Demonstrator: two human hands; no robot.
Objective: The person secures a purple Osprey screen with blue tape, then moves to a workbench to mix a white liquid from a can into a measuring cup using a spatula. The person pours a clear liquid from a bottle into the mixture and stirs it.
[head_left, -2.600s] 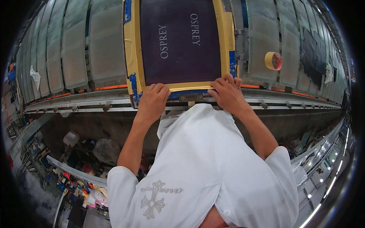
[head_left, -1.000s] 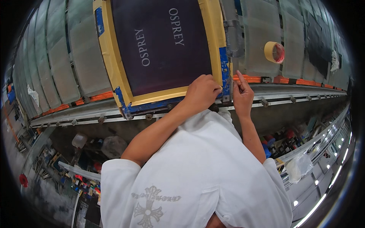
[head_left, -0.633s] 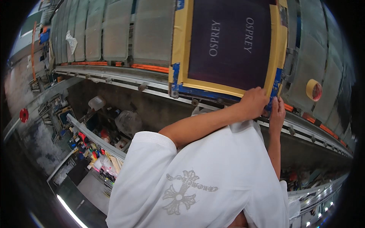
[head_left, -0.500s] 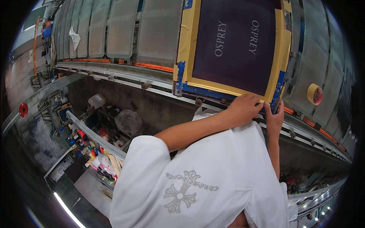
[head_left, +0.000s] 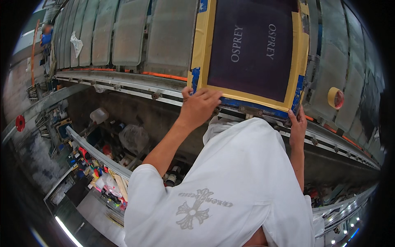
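Note:
A screen frame (head_left: 300,37) at the top centre has a dark purple mesh (head_left: 251,45) with pale lettering, bordered by yellow tape over blue edges. My left hand (head_left: 199,105) lies across the near-left corner, its bent fingers apart on the taped edge. At the near-right corner, my right hand (head_left: 297,125) grips the frame's edge, thumb up and fingers along the outer side. A yellow tape roll (head_left: 332,97) with a red inside rests on a grey panel to the right.
Long rows of grey panels (head_left: 127,33) flank the frame, with a metal rail (head_left: 123,82) along their front. Below are clutter (head_left: 105,181) and a plastic jug (head_left: 98,115). A person (head_left: 46,35) in blue is far left. A white scrap (head_left: 76,41) lies on a left panel.
My left hand has moved leftward along the near edge, away from the right corner to the left corner. My right hand stays at the right corner.

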